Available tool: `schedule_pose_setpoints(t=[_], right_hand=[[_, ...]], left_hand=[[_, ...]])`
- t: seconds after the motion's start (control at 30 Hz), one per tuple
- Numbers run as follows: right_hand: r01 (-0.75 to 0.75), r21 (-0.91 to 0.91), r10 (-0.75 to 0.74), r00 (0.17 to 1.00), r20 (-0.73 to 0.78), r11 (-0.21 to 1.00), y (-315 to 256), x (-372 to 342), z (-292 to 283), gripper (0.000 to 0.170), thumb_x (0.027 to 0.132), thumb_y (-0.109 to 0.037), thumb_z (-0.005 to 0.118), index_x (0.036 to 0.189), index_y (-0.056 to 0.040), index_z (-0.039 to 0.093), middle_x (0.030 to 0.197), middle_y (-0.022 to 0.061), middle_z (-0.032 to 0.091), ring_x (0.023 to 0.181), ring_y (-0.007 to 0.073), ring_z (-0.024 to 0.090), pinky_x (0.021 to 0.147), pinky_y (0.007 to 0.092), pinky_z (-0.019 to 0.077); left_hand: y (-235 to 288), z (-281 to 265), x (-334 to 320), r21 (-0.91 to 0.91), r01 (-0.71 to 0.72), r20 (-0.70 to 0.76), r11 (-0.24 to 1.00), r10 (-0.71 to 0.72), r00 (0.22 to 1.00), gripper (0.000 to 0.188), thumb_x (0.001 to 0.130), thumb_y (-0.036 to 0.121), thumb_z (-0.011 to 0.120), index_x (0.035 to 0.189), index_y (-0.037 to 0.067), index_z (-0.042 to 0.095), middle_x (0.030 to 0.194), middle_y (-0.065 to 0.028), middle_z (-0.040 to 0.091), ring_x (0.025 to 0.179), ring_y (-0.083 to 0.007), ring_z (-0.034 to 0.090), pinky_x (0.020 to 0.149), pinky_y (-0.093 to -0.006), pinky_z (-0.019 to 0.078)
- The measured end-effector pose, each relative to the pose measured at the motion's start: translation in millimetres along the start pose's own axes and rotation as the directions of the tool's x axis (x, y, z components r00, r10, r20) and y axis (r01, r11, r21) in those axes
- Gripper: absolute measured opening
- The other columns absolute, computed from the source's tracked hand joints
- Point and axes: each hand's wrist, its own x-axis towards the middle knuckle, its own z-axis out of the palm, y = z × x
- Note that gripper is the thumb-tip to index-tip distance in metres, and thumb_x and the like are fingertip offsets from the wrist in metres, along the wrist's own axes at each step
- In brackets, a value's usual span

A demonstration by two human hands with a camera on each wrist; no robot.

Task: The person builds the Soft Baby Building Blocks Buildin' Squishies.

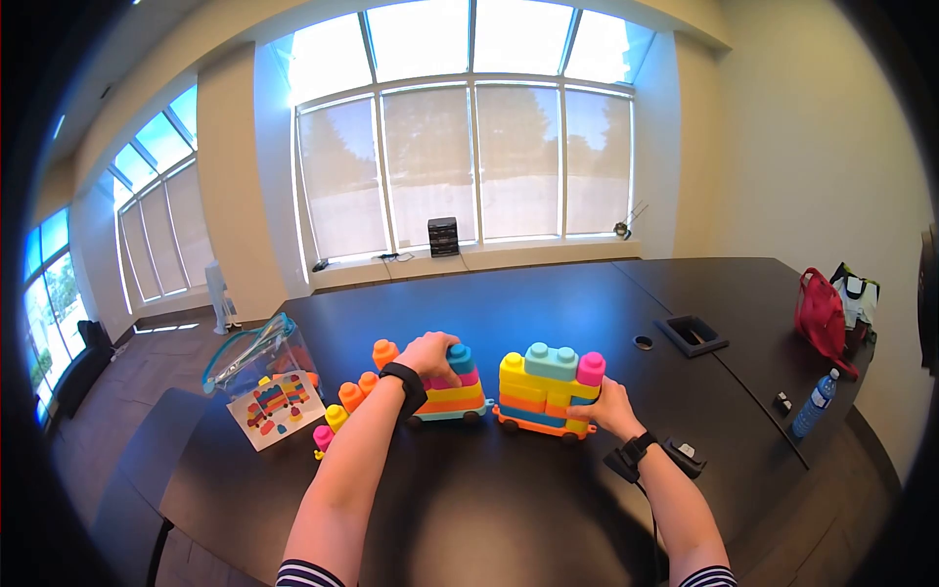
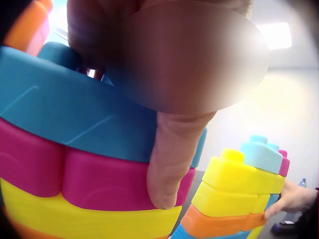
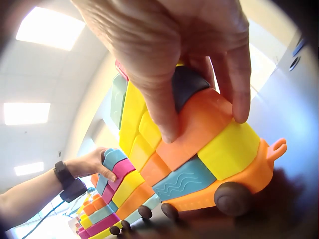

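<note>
My left hand [image 1: 428, 356] grips the top of a toy train car [image 1: 456, 400] stacked with blue, magenta, yellow and orange blocks. In the left wrist view its thumb lies down over the teal block [image 2: 94, 117] and the magenta block [image 2: 112, 184]. My right hand [image 1: 614, 411] holds the right end of another car [image 1: 536, 401], its thumb and fingers around the orange block [image 3: 199, 129]. That car has an orange wheeled base [image 3: 199, 199] with a hook at its end. Close together, the two cars stand end to end on the table.
More blocks [image 1: 352, 395] stand left, partly behind my left arm. Beyond are a picture card [image 1: 276, 411] and a clear zip bag [image 1: 256, 354]. A table socket box [image 1: 693, 336], water bottle [image 1: 816, 403] and red bag [image 1: 820, 315] lie right.
</note>
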Motion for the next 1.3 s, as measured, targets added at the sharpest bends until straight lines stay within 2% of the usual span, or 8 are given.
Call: schedule_pose_setpoints(t=[0.57, 0.67, 0.77, 0.87, 0.97, 1.0, 1.13, 1.3], right_hand=[[0.021, 0.046, -0.020, 1.000, -0.015, 0.999, 5.9, 4.5, 14.0, 0.066, 0.070, -0.029, 0.097, 0.123, -0.0022, 0.069, 0.110, 0.0141, 0.079, 0.105, 0.0292, 0.077, 0.095, 0.0409, 0.0587], [0.022, 0.050, -0.022, 1.000, -0.002, 0.999, 10.0, 4.1, 13.9, 0.073, 0.070, -0.031, 0.098, 0.128, -0.0032, 0.065, 0.112, 0.0145, 0.078, 0.103, 0.0298, 0.076, 0.091, 0.0414, 0.0594], [-0.054, -0.017, 0.054, 0.999, 0.005, 0.998, 14.0, -6.5, 6.8, 0.081, 0.071, -0.033, 0.099, 0.136, -0.0034, 0.061, 0.119, 0.0143, 0.076, 0.104, 0.0275, 0.075, 0.092, 0.0408, 0.0597], [-0.109, -0.091, 0.099, 0.989, -0.109, 0.990, 25.1, -26.9, -4.2, 0.073, 0.073, -0.036, 0.097, 0.130, -0.0018, 0.065, 0.110, 0.0148, 0.077, 0.100, 0.0288, 0.075, 0.088, 0.0411, 0.0597], [-0.139, -0.093, 0.136, 0.990, -0.037, 0.986, 23.6, -61.7, -24.8, 0.052, 0.077, -0.034, 0.094, 0.108, 0.0020, 0.073, 0.099, 0.0142, 0.079, 0.094, 0.0287, 0.077, 0.085, 0.0393, 0.0600], [-0.074, -0.070, 0.067, 0.994, -0.090, 0.995, 22.8, -75.8, -25.1, 0.037, 0.084, -0.032, 0.089, 0.086, 0.0020, 0.074, 0.080, 0.0103, 0.077, 0.076, 0.0223, 0.076, 0.071, 0.0349, 0.0595], [-0.252, 0.135, 0.245, 0.967, 0.065, 0.958, 15.0, -117.2, -30.7, 0.036, 0.095, -0.031, 0.081, 0.076, -0.0023, 0.070, 0.062, 0.0027, 0.066, 0.053, 0.0077, 0.063, 0.051, 0.0255, 0.0485], [-0.439, 0.186, 0.406, 0.894, 0.189, 0.879, 32.1, -136.2, -27.7, 0.040, 0.097, -0.032, 0.079, 0.071, -0.0046, 0.066, 0.060, -0.0005, 0.060, 0.050, 0.0067, 0.053, 0.048, 0.0241, 0.0400]], left_hand=[[13.5, 20.4, 9.8, 0.104, -0.028, 0.021, 0.994, 0.026, 0.999, 0.087, 0.061, 0.037, 0.100, 0.137, 0.013, 0.065, 0.124, -0.0131, 0.073, 0.120, -0.0360, 0.068, 0.102, -0.0458, 0.0544], [13.1, 22.1, -7.0, 0.240, -0.212, -0.278, 0.947, 0.277, 0.920, 0.088, 0.066, 0.035, 0.098, 0.143, 0.014, 0.061, 0.133, -0.0130, 0.069, 0.124, -0.0345, 0.066, 0.109, -0.0451, 0.0502], [16.6, 1.1, -53.3, -0.001, -0.281, -0.407, 0.960, 0.257, 0.876, 0.081, 0.072, 0.032, 0.095, 0.143, 0.013, 0.061, 0.137, -0.0132, 0.066, 0.124, -0.0339, 0.065, 0.113, -0.0445, 0.0466], [-2.7, -5.9, -128.2, -0.103, -0.303, -0.519, 0.947, 0.208, 0.829, 0.050, 0.078, 0.019, 0.091, 0.122, 0.007, 0.071, 0.110, -0.0130, 0.074, 0.101, -0.0316, 0.072, 0.092, -0.0408, 0.0577], [-45.4, -2.3, -215.6, -0.305, -0.015, -0.328, 0.952, -0.090, 0.940, 0.025, 0.081, 0.018, 0.090, 0.093, 0.003, 0.073, 0.088, -0.0094, 0.076, 0.082, -0.0222, 0.075, 0.077, -0.0343, 0.0581], [-58.3, -0.8, -244.3, -0.250, 0.128, -0.269, 0.960, -0.196, 0.943, 0.028, 0.080, 0.020, 0.091, 0.094, 0.004, 0.073, 0.082, -0.0078, 0.075, 0.077, -0.0185, 0.073, 0.074, -0.0339, 0.0580], [-114.6, 33.3, -332.4, -0.331, 0.374, -0.124, 0.866, -0.433, 0.893, 0.028, 0.081, 0.025, 0.093, 0.081, 0.005, 0.073, 0.067, -0.0002, 0.065, 0.063, -0.0102, 0.060, 0.062, -0.0292, 0.0489], [-150.4, 61.8, -388.6, -0.380, 0.521, 0.014, 0.764, -0.558, 0.829, 0.031, 0.082, 0.029, 0.093, 0.080, 0.005, 0.072, 0.066, 0.0004, 0.065, 0.063, -0.0100, 0.059, 0.061, -0.0287, 0.0482]])
